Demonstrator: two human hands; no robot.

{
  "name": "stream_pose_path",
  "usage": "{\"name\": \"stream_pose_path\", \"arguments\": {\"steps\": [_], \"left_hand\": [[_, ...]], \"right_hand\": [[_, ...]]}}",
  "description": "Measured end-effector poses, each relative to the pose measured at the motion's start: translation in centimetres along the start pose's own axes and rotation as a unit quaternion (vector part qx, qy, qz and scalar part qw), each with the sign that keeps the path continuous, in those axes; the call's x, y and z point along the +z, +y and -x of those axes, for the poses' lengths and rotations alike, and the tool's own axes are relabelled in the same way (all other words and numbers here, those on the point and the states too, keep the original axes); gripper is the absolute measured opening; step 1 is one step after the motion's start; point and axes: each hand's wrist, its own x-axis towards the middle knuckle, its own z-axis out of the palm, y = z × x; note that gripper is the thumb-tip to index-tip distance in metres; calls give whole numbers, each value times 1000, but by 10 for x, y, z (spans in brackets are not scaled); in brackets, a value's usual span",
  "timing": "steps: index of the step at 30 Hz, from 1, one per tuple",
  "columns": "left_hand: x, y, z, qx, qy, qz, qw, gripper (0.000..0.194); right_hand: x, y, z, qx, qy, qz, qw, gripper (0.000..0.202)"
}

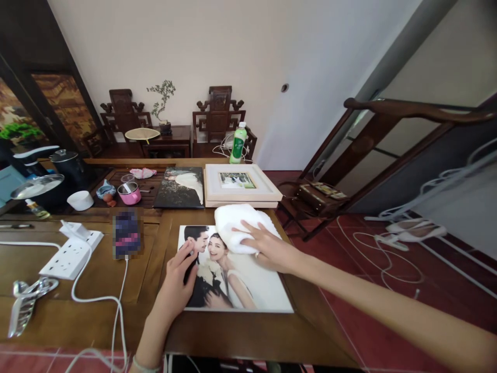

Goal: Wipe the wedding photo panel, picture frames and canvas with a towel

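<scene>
A large photo print (248, 290) of a couple lies flat on the wooden table (217, 336). My left hand (178, 280) rests on its left side with the fingers apart and nothing held. At the print's upper right, my right hand (266, 246) presses on a folded white cloth (233, 220); the cloth covers that corner and part of it reaches past the print's edge. Behind the cloth sits a pale framed picture (267, 189), and left of that lies a dark photo panel (174, 189).
A green bottle (238, 144) stands behind the frame. To the left are a white power strip (72, 254) with cables, a blurred dark item (127, 233), a pink cup (129, 193), a white bowl (80, 200) and a clear claw clip (27, 303). A wooden chair (365, 140) stands right.
</scene>
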Motion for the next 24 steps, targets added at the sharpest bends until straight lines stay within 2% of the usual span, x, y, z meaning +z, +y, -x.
{"name": "stream_pose_path", "arguments": {"steps": [3,8,12,15,19,24], "left_hand": [[3,-1,-1,3,13,0,1000,35],[6,-4,-2,15,19,-10,1000,37],[8,-4,-3,23,19,-2,1000,35],[9,-5,-3,18,21,5,1000,35],[6,-5,-2,20,8,3,1000,40],[2,-3,0,9,-7,-11,1000,42]], "right_hand": [[10,-11,16,-9,13,5,1000,59],[32,-40,61,-34,46,-6,998,53],[37,-48,80,-50,59,-42,996,46],[33,-44,81,-63,46,-79,994,37],[22,-33,74,-105,9,-85,991,38],[9,-4,45,-105,-11,-43,993,45]]}}
